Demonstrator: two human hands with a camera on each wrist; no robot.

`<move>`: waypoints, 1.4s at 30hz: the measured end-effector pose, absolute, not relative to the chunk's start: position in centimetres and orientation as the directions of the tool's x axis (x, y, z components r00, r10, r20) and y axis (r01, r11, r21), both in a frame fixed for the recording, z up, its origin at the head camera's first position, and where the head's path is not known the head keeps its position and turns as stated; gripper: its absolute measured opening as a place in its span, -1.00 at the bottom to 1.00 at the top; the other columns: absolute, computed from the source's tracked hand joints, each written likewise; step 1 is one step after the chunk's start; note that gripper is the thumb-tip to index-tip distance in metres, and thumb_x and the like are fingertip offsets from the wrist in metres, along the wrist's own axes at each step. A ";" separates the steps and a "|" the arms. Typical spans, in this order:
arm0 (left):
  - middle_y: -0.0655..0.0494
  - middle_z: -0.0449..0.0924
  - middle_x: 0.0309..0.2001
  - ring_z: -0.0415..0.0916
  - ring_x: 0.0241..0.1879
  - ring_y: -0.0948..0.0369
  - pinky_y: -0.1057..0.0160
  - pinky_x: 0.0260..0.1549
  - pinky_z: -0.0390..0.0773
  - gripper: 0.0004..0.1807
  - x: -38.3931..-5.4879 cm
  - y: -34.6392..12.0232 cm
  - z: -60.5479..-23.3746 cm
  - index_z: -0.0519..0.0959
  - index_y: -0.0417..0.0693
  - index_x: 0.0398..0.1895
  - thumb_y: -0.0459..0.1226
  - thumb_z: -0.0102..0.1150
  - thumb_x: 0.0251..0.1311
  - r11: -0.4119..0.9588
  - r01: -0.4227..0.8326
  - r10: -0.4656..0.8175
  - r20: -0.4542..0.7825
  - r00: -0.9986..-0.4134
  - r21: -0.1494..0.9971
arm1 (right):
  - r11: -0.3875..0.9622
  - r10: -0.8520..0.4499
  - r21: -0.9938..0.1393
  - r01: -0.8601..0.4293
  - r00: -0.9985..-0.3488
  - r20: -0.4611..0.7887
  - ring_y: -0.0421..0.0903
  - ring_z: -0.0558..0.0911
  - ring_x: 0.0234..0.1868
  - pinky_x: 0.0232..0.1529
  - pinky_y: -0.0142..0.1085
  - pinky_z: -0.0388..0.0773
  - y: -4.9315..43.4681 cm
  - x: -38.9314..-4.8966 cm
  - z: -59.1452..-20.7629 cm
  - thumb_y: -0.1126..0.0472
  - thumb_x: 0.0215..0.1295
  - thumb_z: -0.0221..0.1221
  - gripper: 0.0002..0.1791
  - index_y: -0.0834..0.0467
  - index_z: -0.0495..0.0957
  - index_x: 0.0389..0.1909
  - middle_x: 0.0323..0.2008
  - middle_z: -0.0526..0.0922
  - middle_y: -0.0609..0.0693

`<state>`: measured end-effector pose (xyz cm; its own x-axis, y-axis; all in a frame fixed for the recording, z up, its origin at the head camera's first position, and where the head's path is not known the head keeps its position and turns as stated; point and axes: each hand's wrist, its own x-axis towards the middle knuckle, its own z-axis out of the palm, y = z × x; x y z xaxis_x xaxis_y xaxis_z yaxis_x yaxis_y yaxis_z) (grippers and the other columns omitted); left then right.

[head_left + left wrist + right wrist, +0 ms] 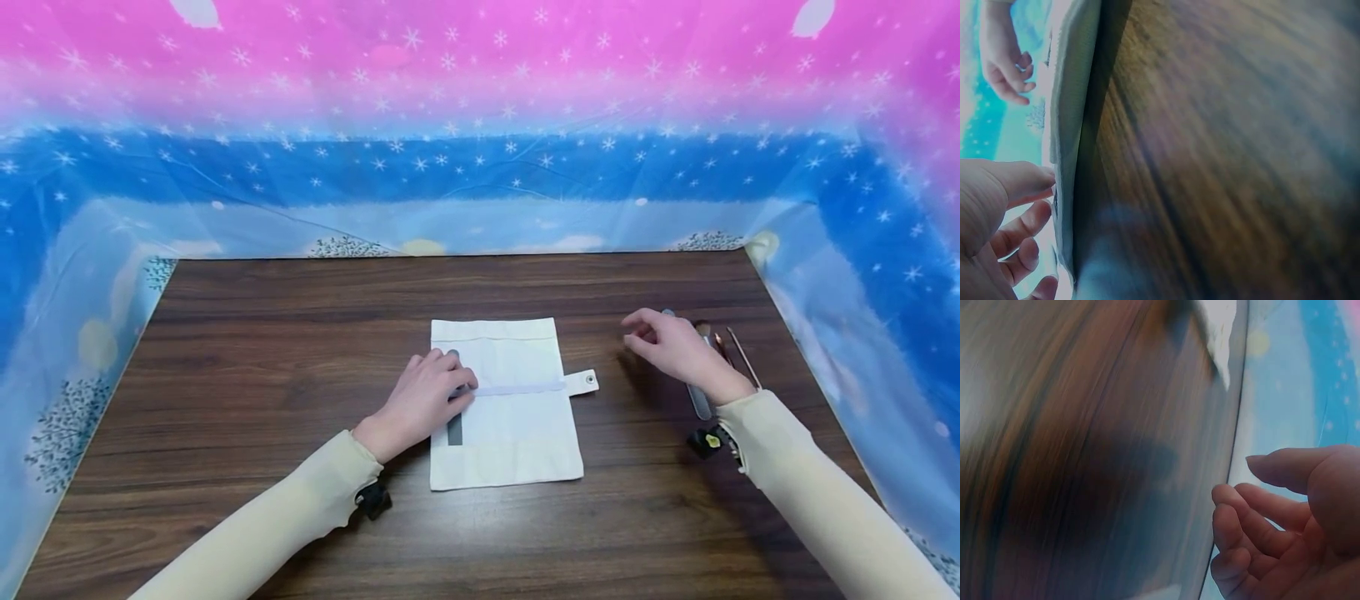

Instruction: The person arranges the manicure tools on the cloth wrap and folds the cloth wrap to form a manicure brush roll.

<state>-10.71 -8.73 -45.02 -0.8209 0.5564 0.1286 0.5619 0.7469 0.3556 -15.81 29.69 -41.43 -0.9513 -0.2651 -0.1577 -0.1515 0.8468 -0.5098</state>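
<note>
A white cloth roll-up pouch [517, 433] lies unrolled on the table, with a light elastic band [517, 389] across its middle and a snap tab [581, 382] on its right side. My left hand [427, 396] rests over the pouch's left part, fingers bent loosely and fingertips at the band. A flat grey tool [454, 432] lies there, partly hidden beneath that hand. My right hand [675, 348] hovers to the right of the pouch, fingers loosely curled with nothing between them. In the right wrist view, a gap shows between its thumb and fingers [1229, 528].
Several slim tools lie under and beside my right hand: a grey flat one [701, 403], a brush-like one [702, 328], a copper-coloured one [721, 343] and a thin rod [742, 354]. Snowflake-patterned cloth [480, 175] walls the dark wooden table [300, 317] at the back and sides.
</note>
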 end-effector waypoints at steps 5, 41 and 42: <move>0.19 0.53 -0.30 0.33 -0.29 0.16 0.14 -0.28 0.30 -0.95 -10.7 -8.7 -44.9 0.76 0.09 -0.21 -0.26 0.37 0.33 0.748 0.563 0.557 0.129 -0.820 0.353 | 0.882 -0.193 -0.461 -0.100 -0.968 -0.159 0.29 0.66 0.02 -0.05 0.14 0.56 32.3 -16.3 -41.9 0.17 0.57 0.11 -0.59 0.34 0.49 0.26 0.05 0.66 0.38; 0.17 0.54 -0.28 0.34 -0.26 0.14 0.11 -0.24 0.31 -0.93 -10.4 -8.7 -44.8 0.77 0.07 -0.17 -0.25 0.38 0.34 0.764 0.546 0.551 0.094 -0.829 0.342 | 0.961 0.016 -0.265 0.083 -0.970 -0.245 0.09 0.59 -0.41 -0.41 -0.06 0.50 33.6 -18.2 -42.6 0.10 0.47 0.21 -0.63 0.39 0.65 -0.06 -0.23 0.70 0.29; 0.17 0.54 -0.28 0.34 -0.25 0.14 0.10 -0.23 0.31 -0.93 -10.4 -8.7 -44.7 0.77 0.07 -0.17 -0.25 0.38 0.34 0.765 0.547 0.551 0.094 -0.829 0.341 | 0.961 0.019 -0.263 0.087 -0.968 -0.250 0.08 0.58 -0.41 -0.41 -0.07 0.48 33.6 -18.3 -42.6 0.09 0.47 0.20 -0.62 0.38 0.66 -0.07 -0.23 0.70 0.28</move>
<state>-10.37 -8.66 -44.73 -0.8294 0.5507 0.0944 0.5466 0.7647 0.3413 -18.32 33.58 -42.59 -0.9681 0.0194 -0.2496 0.0870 0.9609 -0.2627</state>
